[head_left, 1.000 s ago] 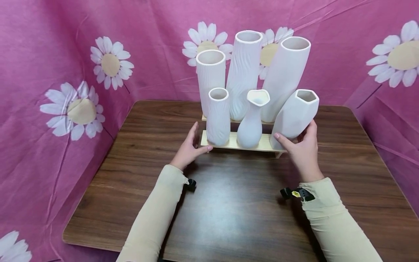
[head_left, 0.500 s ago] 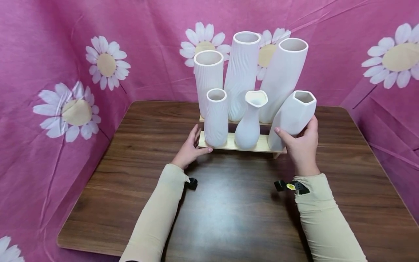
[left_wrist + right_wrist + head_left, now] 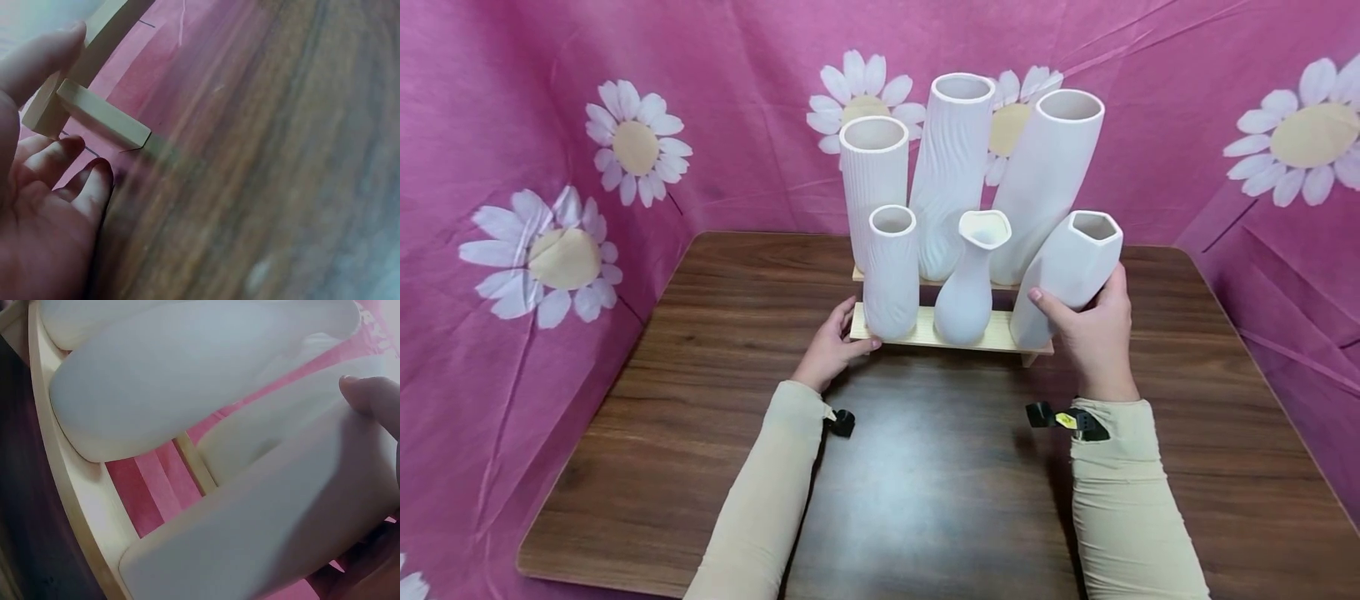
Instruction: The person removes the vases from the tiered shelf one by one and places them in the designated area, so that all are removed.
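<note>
The right hand (image 3: 1093, 329) curls its thumb and fingers around the lower body of the faceted vase (image 3: 1067, 275), which leans to the right at the right end of the wooden rack's (image 3: 925, 332) front step. The left hand (image 3: 831, 346) lies loosely open at the rack's left end, its thumb against the front edge of the plank, gripping nothing. In the left wrist view the palm and fingers (image 3: 59, 156) are only partly in frame, and the rack shows as a blurred pale bar (image 3: 103, 115).

The base of the faceted vase is hidden behind the right hand in the head view, so I cannot tell whether it sits flat on the step. The right wrist view is too close to show more than white curved walls (image 3: 187, 375) and one fingertip (image 3: 372, 400).

On the front step stand also a short ribbed vase (image 3: 891, 275) and a narrow-necked vase (image 3: 970, 283). Behind them, on the higher step, stand three tall vases: a ribbed cylinder (image 3: 874, 179), a wavy one (image 3: 951, 167) and a smooth leaning one (image 3: 1048, 175). Their lower parts are covered by the front row. What can be seen of their openings shows only bare white inner walls. The rack stands on the dark wooden surface (image 3: 925, 483), before a pink daisy cloth (image 3: 550, 167).
</note>
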Action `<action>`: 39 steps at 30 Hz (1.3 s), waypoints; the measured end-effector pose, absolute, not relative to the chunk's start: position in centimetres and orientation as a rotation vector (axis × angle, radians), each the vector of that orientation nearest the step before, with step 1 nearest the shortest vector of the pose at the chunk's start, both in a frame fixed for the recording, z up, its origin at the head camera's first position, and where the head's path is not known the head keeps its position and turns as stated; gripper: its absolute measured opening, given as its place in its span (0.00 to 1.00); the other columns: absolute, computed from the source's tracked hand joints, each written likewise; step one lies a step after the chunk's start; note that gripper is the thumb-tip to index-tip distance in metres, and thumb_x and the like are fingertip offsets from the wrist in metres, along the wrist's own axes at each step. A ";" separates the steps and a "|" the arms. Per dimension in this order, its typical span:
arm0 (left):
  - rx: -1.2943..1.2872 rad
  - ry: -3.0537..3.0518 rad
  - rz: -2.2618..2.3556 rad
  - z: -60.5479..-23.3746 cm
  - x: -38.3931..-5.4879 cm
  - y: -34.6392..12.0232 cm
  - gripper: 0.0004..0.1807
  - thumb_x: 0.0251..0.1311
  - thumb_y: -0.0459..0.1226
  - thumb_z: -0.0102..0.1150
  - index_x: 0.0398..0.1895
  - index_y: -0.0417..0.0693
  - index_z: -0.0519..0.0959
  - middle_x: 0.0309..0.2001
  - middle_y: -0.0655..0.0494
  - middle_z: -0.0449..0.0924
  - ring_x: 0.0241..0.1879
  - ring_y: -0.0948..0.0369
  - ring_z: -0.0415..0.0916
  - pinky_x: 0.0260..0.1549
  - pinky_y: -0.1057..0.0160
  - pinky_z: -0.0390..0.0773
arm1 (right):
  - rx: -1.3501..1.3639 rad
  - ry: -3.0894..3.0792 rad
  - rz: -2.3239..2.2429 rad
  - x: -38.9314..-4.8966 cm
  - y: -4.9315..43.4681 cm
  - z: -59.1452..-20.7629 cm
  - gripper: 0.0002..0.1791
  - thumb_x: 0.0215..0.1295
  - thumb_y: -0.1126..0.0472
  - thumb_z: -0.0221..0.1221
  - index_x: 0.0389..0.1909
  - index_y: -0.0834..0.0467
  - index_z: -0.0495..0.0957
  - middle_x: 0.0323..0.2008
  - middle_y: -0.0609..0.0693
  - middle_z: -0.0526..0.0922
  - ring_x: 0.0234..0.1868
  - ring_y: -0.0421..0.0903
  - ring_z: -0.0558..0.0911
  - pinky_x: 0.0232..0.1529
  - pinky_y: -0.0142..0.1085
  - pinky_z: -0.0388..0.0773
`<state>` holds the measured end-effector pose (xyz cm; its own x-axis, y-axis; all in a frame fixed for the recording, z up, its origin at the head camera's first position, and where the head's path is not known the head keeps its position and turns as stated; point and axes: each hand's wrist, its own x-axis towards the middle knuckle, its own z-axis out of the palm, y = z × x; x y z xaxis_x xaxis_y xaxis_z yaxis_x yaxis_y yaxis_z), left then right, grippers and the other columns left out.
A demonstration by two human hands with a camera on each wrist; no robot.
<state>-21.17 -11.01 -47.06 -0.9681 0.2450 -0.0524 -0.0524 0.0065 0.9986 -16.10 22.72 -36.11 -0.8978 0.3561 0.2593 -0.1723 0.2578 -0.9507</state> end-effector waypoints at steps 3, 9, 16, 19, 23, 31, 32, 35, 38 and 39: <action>0.215 2.067 2.081 -47.1 -21.2 -11.1 0.51 0.55 0.23 0.69 0.79 0.43 0.51 0.72 0.48 0.66 0.66 0.52 0.70 0.61 0.59 0.74 | -0.169 -2.121 1.677 -16.1 22.7 -36.1 0.44 0.53 0.63 0.75 0.70 0.47 0.64 0.59 0.44 0.73 0.57 0.44 0.72 0.58 0.42 0.73; 0.228 2.071 2.087 -47.0 -21.2 -11.3 0.52 0.54 0.22 0.69 0.79 0.42 0.50 0.73 0.45 0.65 0.67 0.52 0.67 0.62 0.58 0.73 | -0.155 -2.123 1.712 -16.0 22.8 -36.2 0.44 0.52 0.62 0.75 0.69 0.47 0.65 0.58 0.45 0.73 0.57 0.44 0.72 0.57 0.39 0.72; 0.198 2.087 2.046 -47.0 -21.0 -11.5 0.51 0.54 0.23 0.70 0.79 0.44 0.52 0.71 0.47 0.67 0.63 0.52 0.72 0.57 0.63 0.77 | -0.110 -2.218 1.737 -15.4 23.6 -36.3 0.44 0.53 0.64 0.75 0.70 0.46 0.65 0.60 0.47 0.73 0.58 0.45 0.72 0.56 0.36 0.71; 0.196 2.087 2.043 -47.0 -21.0 -11.5 0.51 0.54 0.24 0.70 0.79 0.44 0.52 0.71 0.48 0.68 0.61 0.52 0.74 0.55 0.64 0.78 | -0.102 -2.248 1.684 -15.4 23.9 -36.3 0.43 0.52 0.64 0.76 0.68 0.46 0.67 0.59 0.47 0.75 0.56 0.44 0.74 0.53 0.32 0.73; 0.200 2.084 2.047 -47.0 -21.2 -11.5 0.51 0.55 0.24 0.70 0.79 0.44 0.52 0.71 0.47 0.69 0.60 0.51 0.75 0.53 0.65 0.79 | -0.107 -2.197 1.702 -15.6 23.9 -36.2 0.41 0.50 0.66 0.76 0.66 0.47 0.71 0.56 0.48 0.77 0.54 0.45 0.76 0.50 0.30 0.74; 0.196 2.073 2.055 -47.1 -21.3 -11.3 0.51 0.55 0.23 0.69 0.79 0.44 0.51 0.70 0.46 0.69 0.59 0.51 0.75 0.51 0.66 0.79 | -0.118 -2.054 1.798 -15.7 24.0 -36.2 0.40 0.44 0.72 0.78 0.61 0.51 0.77 0.53 0.51 0.80 0.52 0.47 0.77 0.48 0.29 0.75; 0.196 2.072 2.055 -47.1 -21.3 -11.3 0.51 0.55 0.23 0.69 0.79 0.44 0.51 0.70 0.45 0.69 0.59 0.51 0.75 0.52 0.65 0.79 | -0.116 -2.038 1.810 -15.7 24.0 -36.2 0.39 0.43 0.72 0.78 0.61 0.52 0.77 0.53 0.51 0.80 0.51 0.47 0.78 0.48 0.29 0.75; 0.191 2.073 2.053 -47.2 -21.3 -11.3 0.51 0.55 0.23 0.69 0.79 0.43 0.51 0.70 0.46 0.69 0.60 0.51 0.75 0.54 0.65 0.78 | -0.106 -2.006 1.837 -15.7 24.1 -36.3 0.39 0.43 0.73 0.77 0.60 0.53 0.78 0.52 0.52 0.81 0.50 0.47 0.78 0.47 0.29 0.75; 0.186 2.083 2.045 -47.3 -21.4 -11.3 0.51 0.55 0.24 0.70 0.79 0.44 0.52 0.70 0.46 0.69 0.61 0.52 0.73 0.56 0.64 0.77 | -0.098 -1.985 1.849 -15.7 24.3 -36.2 0.38 0.42 0.74 0.77 0.59 0.54 0.79 0.51 0.52 0.81 0.50 0.47 0.78 0.46 0.29 0.76; 0.185 2.083 2.046 -47.3 -21.4 -11.4 0.51 0.55 0.24 0.70 0.79 0.44 0.52 0.71 0.47 0.69 0.62 0.52 0.73 0.56 0.64 0.77 | -0.095 -1.977 1.856 -15.6 24.3 -36.1 0.38 0.42 0.74 0.77 0.59 0.54 0.79 0.51 0.52 0.81 0.50 0.47 0.78 0.46 0.29 0.76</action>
<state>-21.36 -11.38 -47.28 -0.9688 0.2390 -0.0652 -0.0609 0.0251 0.9978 -15.64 24.34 -36.11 -0.9072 0.3329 0.2572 -0.2357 0.1041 -0.9662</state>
